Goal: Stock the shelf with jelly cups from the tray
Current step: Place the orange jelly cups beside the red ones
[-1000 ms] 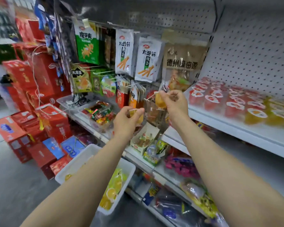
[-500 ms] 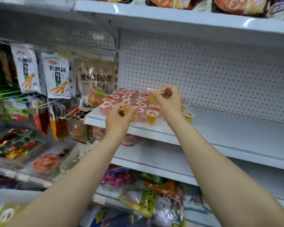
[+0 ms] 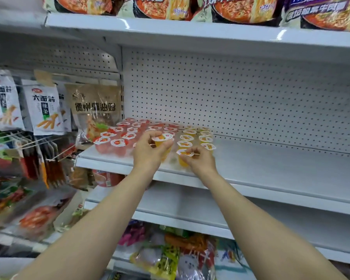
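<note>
My left hand [image 3: 148,152] and right hand [image 3: 198,160] each grip a small orange plastic jelly cup [image 3: 163,139], upright, directly before the yellow rows on the white metal shelf [image 3: 271,164].

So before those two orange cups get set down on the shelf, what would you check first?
1. Left hand has a firm hold on its orange jelly cup: ok.
2. Right hand grips its orange jelly cup: ok.
3. Both cups upright, lids up: ok.
4. Free space on the white shelf right of the orange rows: ok.
5. Clear of the red jelly cups: ok.
6. Lids sealed: cannot tell.
</note>
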`<state>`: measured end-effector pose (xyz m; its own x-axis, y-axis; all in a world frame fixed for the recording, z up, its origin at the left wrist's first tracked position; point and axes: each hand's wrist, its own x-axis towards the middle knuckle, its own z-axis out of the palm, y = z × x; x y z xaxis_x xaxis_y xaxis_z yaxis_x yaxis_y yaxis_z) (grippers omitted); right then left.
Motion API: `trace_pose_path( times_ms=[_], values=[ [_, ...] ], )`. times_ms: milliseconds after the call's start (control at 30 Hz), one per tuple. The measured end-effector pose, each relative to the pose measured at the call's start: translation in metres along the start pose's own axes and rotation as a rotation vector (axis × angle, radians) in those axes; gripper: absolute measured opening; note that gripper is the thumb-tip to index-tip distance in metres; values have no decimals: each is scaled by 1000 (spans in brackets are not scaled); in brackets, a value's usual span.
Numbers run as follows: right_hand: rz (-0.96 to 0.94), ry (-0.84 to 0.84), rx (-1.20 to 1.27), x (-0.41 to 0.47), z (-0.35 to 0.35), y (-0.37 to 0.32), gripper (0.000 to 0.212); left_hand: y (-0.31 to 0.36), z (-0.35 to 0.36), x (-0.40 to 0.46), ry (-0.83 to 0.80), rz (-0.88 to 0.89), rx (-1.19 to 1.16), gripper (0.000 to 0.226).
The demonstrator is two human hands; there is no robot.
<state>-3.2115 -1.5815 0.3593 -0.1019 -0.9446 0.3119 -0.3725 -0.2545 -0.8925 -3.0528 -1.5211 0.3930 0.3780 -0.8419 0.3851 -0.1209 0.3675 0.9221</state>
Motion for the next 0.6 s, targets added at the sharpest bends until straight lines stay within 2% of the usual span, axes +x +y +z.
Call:
trace_pose_path(
  times_ms=[300,367,433,467,533,600],
  values=[
    [19,-94,-17,10,-1,-2,28,4,23,-1,6,-54,-44,48],
    [-39,-27,-1,11,-11,-8,26,3,25,0,2,-64,-56,45],
    [-77,35,130,10,-26,-20,20,3,27,1,-9,-66,-75,42],
    [-60,-8,256,10,-33,-28,18,4,29,1,-18,-58,-78,42],
    [-9,-211,462,9,-45,-40,18,6,34,0,-41,-40,-87,40],
    [-20,-367,485,7,-50,-45,21,6,40,0,-61,-25,-86,37]
  ],
)
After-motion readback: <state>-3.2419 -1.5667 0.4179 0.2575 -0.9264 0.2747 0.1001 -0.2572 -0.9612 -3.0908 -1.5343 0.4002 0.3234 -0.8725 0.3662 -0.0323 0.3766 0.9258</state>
